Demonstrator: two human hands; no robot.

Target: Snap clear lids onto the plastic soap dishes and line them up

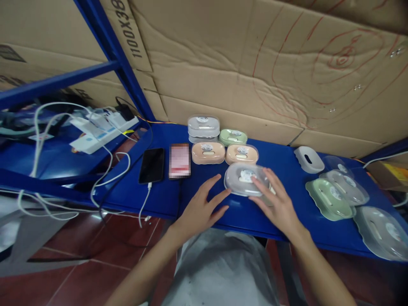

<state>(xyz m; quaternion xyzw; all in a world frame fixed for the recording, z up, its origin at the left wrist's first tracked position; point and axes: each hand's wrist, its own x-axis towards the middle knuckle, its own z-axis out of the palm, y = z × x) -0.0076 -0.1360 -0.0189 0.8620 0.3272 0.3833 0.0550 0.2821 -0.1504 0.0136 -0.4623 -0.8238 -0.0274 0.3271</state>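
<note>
A grey soap box [240,180] with a clear lid and a round sticker is in front of me, near the middle of the blue table. My right hand [277,199] is at its right end, thumb along the near side and fingers over the lid and far side, covering that end. Just left of the box is my left hand [204,206], fingers spread and stretched toward it, holding nothing. Behind stand two peach soap boxes [208,153], a green soap box [233,137] and a stack of grey ones [203,127].
To the right lie a bare grey base [308,160], a loose clear lid [338,166], a green box [330,199] and grey boxes [384,233]. Left are a black phone [151,165], a lit phone [179,161], white cables and a power strip [102,129]. Cardboard [223,76] walls the back.
</note>
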